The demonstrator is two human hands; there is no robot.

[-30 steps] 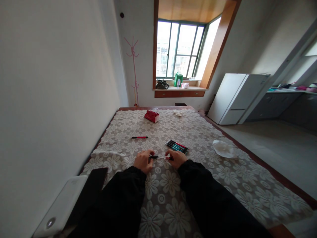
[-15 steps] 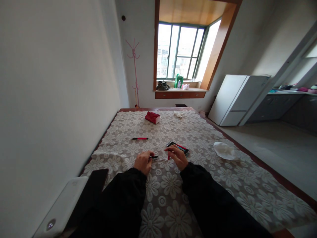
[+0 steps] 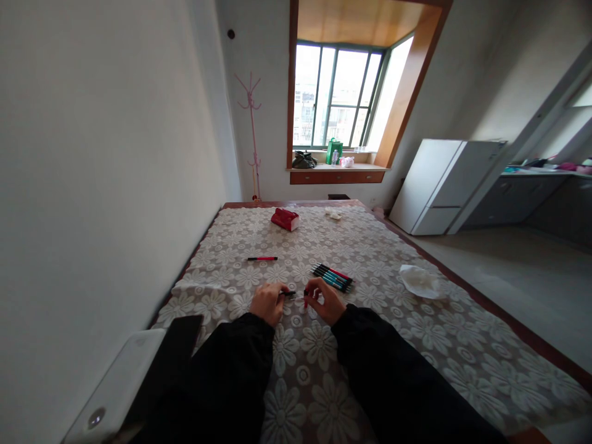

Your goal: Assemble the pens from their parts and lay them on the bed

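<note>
Head view, over a table under a grey cloth with white lace flowers (image 3: 324, 382). Left hand (image 3: 267, 302) closed in a pinch on the black front piece of a slim pen (image 3: 289, 293); right hand (image 3: 324, 301) closed on a small red pen part (image 3: 306, 295), held just beside the black piece above the cloth, a thin pale refill between them. Judged as the joining stage of putting a pen together: two parts nearly met, not yet seated. Next move likely calls for lining both pieces along one axis and pressing or twisting them home without bending the refill.

Just beyond the right hand, a neat row of black, teal and red pens (image 3: 332, 276). Farther off to the left, a single red-and-black pen (image 3: 262, 258) lying alone. White crumpled tissue (image 3: 419, 280) to the right, well apart. Red packet (image 3: 284, 218) near the far edge. Black-edged white device (image 3: 139, 364) at the near left corner. Nothing between the hands and the pen row.
</note>
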